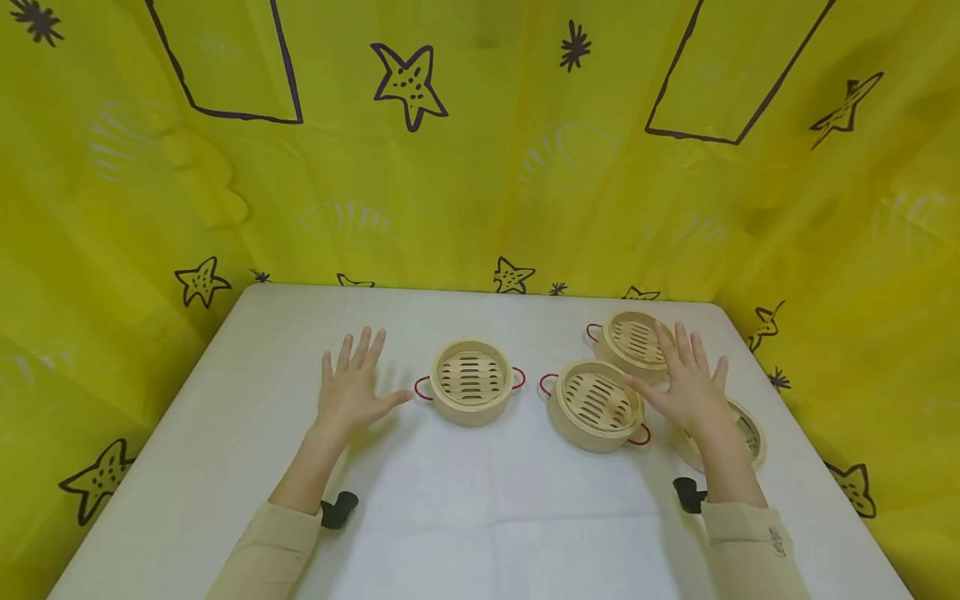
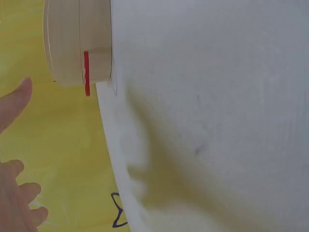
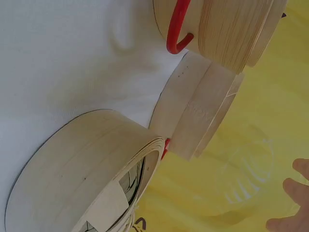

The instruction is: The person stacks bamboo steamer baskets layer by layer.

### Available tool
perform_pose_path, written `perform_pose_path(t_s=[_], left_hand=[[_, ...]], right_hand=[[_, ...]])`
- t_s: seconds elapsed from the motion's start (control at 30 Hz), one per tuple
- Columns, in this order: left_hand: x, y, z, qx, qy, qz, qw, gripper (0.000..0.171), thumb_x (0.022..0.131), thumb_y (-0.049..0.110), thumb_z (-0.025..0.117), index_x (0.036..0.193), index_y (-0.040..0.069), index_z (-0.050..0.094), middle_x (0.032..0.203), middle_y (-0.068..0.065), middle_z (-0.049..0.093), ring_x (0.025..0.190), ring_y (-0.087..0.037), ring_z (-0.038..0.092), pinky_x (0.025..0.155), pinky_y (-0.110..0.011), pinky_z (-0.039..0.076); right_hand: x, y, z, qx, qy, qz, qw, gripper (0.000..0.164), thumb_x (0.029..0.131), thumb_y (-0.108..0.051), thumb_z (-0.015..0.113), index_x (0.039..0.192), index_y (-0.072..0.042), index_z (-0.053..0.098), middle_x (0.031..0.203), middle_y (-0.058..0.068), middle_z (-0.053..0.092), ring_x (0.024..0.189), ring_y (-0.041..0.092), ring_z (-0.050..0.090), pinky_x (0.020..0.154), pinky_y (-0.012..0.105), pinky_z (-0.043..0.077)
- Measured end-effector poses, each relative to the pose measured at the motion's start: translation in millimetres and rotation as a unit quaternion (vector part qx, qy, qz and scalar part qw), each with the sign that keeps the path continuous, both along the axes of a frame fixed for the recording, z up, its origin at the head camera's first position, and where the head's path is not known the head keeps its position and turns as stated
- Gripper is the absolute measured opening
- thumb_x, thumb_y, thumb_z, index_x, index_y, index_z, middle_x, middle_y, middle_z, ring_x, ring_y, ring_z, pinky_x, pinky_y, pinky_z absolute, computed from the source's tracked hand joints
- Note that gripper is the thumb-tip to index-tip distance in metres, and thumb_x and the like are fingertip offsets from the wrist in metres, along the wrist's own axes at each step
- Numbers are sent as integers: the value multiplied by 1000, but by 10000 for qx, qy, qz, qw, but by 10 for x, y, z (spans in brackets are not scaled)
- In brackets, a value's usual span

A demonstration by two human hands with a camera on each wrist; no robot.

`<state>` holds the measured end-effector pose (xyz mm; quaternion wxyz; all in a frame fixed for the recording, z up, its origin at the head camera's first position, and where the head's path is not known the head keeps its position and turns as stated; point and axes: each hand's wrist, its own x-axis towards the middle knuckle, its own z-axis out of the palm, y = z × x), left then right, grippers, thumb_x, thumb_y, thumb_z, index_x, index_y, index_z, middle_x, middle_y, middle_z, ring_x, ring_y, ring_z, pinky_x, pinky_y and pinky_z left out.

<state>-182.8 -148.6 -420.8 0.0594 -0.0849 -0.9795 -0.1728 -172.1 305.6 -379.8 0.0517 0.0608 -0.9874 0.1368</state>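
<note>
My left hand (image 1: 351, 396) is held over the table with fingers spread, its thumb tip close to the red handle of a round bamboo steamer basket (image 1: 471, 379). That basket's side (image 2: 79, 43) shows in the left wrist view. My right hand (image 1: 690, 392), also with fingers spread, overlaps the edges of two more slatted steamer baskets, a nearer one (image 1: 596, 404) and a farther one (image 1: 630, 337). Under the right forearm lies a round bamboo piece (image 1: 750, 429), partly hidden; the right wrist view shows its woven inside with a crossing strip (image 3: 104, 205). Neither hand holds anything.
A white cloth (image 1: 480, 517) covers the table. Yellow curtains (image 1: 480, 192) printed with stars hang behind and at both sides. Each wrist has a black strap mount (image 1: 341, 510) below the hand.
</note>
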Motion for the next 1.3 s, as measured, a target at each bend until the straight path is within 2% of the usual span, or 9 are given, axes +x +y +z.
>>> perform_pose_path(t_s=[0.2,0.33,0.53,0.73,0.93,1.03,1.17,1.3], left_hand=[[8,95,-58,623,222,-174,9977,102,69,54,70,146,13,17,149,-13,22,136,-37,13,106,-60,6],[17,167,-113,980,311,-293,9943,101,67,51,73,144,11,23,145,-12,32,133,-37,22,105,-60,12],[45,289,-206,1018,195,-485,9934,100,65,48,75,143,10,25,141,-12,39,131,-36,28,106,-59,15],[96,409,-290,901,-120,-607,9940,101,65,51,75,143,10,25,141,-12,38,130,-37,29,106,-58,16],[120,490,-374,625,-257,-556,9962,103,66,56,72,143,10,24,144,-14,33,130,-38,27,105,-59,17],[121,526,-406,663,-278,-482,9962,105,65,56,72,144,8,22,143,-17,32,129,-38,28,105,-58,20],[122,568,-438,1052,-269,-371,9934,108,65,53,75,144,4,19,141,-20,32,128,-38,30,102,-56,28],[136,613,-472,1887,-381,-248,9810,109,63,44,80,143,2,18,141,-21,31,127,-38,32,101,-53,32]], right_hand=[[77,-72,-8,58,324,173,9993,86,87,-53,50,148,-20,-1,152,14,-4,137,38,-5,102,62,-13],[149,-131,-36,113,573,319,9978,86,86,-49,55,148,-20,3,152,15,6,137,38,6,106,60,-8],[216,-202,-105,269,1009,680,9922,84,82,-39,64,147,-17,14,143,22,26,128,42,24,104,63,10],[248,-289,-220,402,1364,1055,9842,83,76,-37,70,143,-14,27,137,21,36,125,41,31,102,61,20],[292,-374,-332,504,1117,1264,9844,80,77,-39,68,142,-15,29,136,18,39,119,42,38,98,63,23],[315,-409,-362,546,1017,1342,9842,79,77,-39,68,141,-16,30,135,17,39,117,42,41,96,62,26],[330,-438,-401,600,1047,1450,9820,76,77,-40,69,139,-14,35,136,16,39,116,39,43,95,59,31],[346,-470,-422,648,936,1516,9819,74,78,-43,66,139,-13,36,133,16,43,117,35,44,94,57,34]])
